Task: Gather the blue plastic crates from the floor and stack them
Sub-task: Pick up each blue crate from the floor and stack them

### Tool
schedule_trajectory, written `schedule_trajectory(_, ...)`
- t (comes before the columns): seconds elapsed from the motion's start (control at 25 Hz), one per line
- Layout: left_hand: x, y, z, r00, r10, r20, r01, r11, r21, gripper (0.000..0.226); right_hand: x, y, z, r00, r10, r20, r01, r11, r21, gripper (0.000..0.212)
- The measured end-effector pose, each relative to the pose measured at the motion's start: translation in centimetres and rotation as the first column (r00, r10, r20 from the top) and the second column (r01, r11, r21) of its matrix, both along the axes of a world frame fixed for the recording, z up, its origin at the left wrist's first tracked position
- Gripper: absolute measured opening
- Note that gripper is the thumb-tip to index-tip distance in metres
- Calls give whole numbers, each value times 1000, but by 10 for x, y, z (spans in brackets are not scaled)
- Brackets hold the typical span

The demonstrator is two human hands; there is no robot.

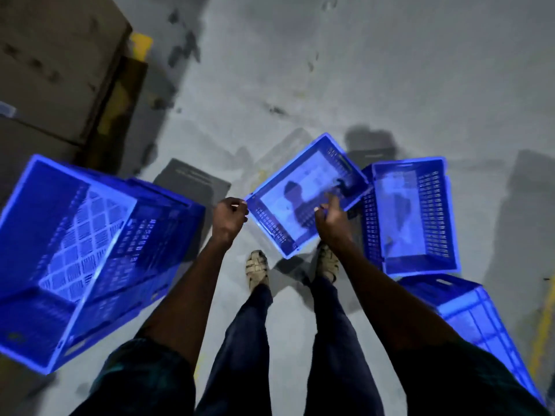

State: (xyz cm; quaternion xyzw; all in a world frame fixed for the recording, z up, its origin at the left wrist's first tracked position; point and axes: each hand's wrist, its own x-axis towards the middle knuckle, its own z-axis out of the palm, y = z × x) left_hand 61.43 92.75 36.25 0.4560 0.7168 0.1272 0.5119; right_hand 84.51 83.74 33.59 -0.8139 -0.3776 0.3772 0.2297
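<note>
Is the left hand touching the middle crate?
Touching. The head view shows the left hand closed on the corner rim of the middle crate, with no gap between them.

1. The large crate (75, 259) at left runs past the picture's left edge.
2. The crate at lower right (468, 313) is partly covered by the right forearm, its far end lost near the bottom edge.
3. The right hand (332, 219) hides part of the middle crate's (303, 196) near rim; its grip cannot be told.
4. The cardboard boxes (51, 64) are blurred and cut off at the top left.
</note>
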Motion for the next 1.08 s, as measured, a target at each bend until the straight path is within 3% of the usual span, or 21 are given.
schedule_trajectory(0.12, 9, 5, -111, 995, -5, -97, -4, 996, -92, 16, 19, 12, -84, 999, 4, -48, -7, 998, -57, 40)
schedule_trajectory(0.24, 21, 8, -208, 975, -46, -216, 11, 987, -159, 24, 51, 21, -169, 999, 36, -12, -36, 999, 2, 34)
schedule_trajectory(0.44, 26, -13, -356, 935, 64, -349, -153, 960, -236, 65, 113, 61, -321, 985, 145, 90, -149, 988, 41, 42)
schedule_trajectory(0.6, 12, -31, -425, 877, 193, -441, -304, 932, -197, 86, 142, 107, -381, 942, 2, 335, -23, 998, 58, 55)
schedule_trajectory(0.68, 12, -34, -444, 879, 279, -388, -404, 866, -294, 75, 151, 123, -392, 889, -32, 458, 50, 998, -28, 64)
schedule_trajectory(0.76, 25, -39, -450, 898, 390, -204, -440, 785, -435, 49, 162, 126, -404, 850, 56, 523, 39, 985, -170, 69)
schedule_trajectory(0.8, 31, -42, -452, 887, 442, -134, -453, 777, -438, 41, 164, 124, -408, 840, 120, 529, 2, 974, -225, 72)
schedule_trajectory(0.88, 40, -48, -460, 835, 529, -149, -543, 750, -379, 44, 168, 122, -411, 828, 192, 527, -65, 966, -251, 75)
schedule_trajectory(0.96, 43, -47, -468, 795, 569, -210, -607, 741, -287, 47, 175, 125, -412, 837, 170, 520, -61, 973, -221, 77)
schedule_trajectory(1.08, 45, -41, -469, 760, 618, -202, -650, 712, -266, 21, 184, 131, -411, 871, 98, 482, -17, 985, -170, 83)
